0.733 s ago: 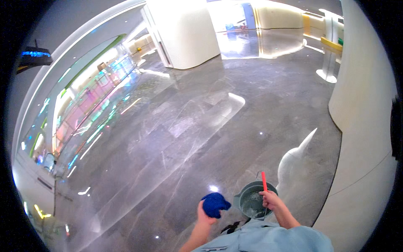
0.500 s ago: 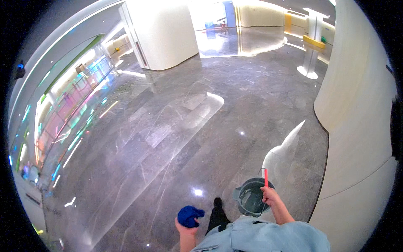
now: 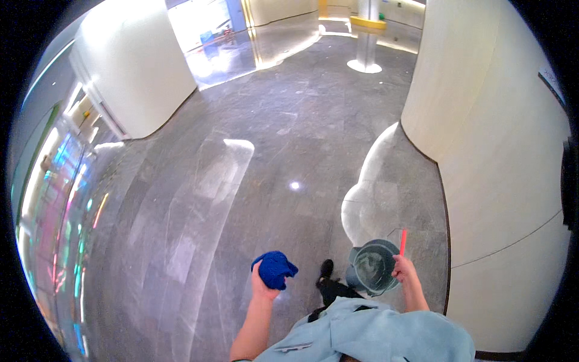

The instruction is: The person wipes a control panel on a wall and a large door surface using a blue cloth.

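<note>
A crumpled blue cloth (image 3: 275, 269) is bunched in my left hand (image 3: 262, 286), whose fingers are closed round its left side. To the right hangs a dark grey-green bucket (image 3: 356, 273), with a spout-like lip at its left. My right hand (image 3: 404, 269) grips its thin wire handle close to the lower end of a straight red grip (image 3: 403, 241). Inside the bucket something pale or glossy shows, possibly liquid; I cannot tell. My dark shoe (image 3: 326, 268) is on the floor between the two hands.
Glossy grey tiles (image 3: 283, 139) stretch ahead, reflecting lights. A curved cream wall (image 3: 494, 181) runs close along my right. A broad white pillar (image 3: 139, 66) stands ahead left, and a column with a yellow ring (image 3: 368, 23) farther off. Colourful lit panels (image 3: 60, 181) line the left.
The view has turned left to right, so the pillar and column sit farther left. My left hand has risen with the cloth. The bucket has swung slightly right, still in my right hand.
</note>
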Demonstrator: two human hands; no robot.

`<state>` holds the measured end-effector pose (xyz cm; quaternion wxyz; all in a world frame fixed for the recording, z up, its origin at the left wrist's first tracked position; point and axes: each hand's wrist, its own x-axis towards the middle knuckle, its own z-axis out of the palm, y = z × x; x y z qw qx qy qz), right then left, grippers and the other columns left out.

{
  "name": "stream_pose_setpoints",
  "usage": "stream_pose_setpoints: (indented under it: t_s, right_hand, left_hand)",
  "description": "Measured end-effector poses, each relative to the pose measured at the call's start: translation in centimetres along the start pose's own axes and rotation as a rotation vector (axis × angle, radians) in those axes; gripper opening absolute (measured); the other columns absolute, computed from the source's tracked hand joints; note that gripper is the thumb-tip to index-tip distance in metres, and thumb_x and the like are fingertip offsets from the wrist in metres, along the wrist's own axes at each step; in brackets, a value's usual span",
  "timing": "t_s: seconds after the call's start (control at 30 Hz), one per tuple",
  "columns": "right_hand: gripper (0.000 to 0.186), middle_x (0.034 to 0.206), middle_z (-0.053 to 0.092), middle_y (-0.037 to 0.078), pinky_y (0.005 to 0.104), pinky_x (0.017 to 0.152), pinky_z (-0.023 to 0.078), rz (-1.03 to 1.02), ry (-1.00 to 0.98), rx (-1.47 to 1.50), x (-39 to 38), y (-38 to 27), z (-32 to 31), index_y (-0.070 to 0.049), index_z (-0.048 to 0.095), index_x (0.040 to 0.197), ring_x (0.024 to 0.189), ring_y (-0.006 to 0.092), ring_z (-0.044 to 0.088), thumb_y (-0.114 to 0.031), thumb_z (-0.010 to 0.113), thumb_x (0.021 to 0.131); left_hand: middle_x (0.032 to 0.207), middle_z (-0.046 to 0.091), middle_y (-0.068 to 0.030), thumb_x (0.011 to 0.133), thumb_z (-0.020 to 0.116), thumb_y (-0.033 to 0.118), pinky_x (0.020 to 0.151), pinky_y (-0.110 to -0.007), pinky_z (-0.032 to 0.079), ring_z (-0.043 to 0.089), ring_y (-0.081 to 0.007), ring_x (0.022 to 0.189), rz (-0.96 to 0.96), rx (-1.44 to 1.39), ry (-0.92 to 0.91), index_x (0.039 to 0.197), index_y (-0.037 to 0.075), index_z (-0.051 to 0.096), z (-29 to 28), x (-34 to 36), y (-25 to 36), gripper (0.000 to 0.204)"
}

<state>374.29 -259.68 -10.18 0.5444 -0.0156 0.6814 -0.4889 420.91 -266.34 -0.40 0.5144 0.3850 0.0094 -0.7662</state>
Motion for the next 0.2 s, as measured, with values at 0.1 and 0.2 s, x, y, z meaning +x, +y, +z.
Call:
stream_pose_setpoints:
  t_s: [0.1,0.2]
  right_hand:
    - [0.016,0.048,0.032,0.0,0.0326,0.033,0.027,0.074,0.122,0.0,3.9,-3.1,4.4,-0.009,0.048,0.077,0.034,0.0156,0.034,-0.017,0.06,0.084]
    - [0.018,0.044,0.029,0.0,0.0415,0.029,0.029,0.131,0.066,0.082,8.5,-5.1,8.1,-0.006,0.046,0.083,0.031,0.0177,0.03,-0.014,0.062,0.082]
  left_hand:
    - [0.1,0.066,-0.007,0.082,0.054,0.042,0.064,-0.04,0.053,0.063,-0.0262,0.086,0.012,0.085,0.169,0.104,0.012,0.061,4.5,11.6,1.6,0.038]
    - [0.106,0.065,-0.0106,0.082,0.056,0.04,0.08,-0.042,0.051,0.063,-0.0268,0.091,0.052,0.121,0.068,0.114,0.011,0.058,6.6,21.8,3.7,0.043]
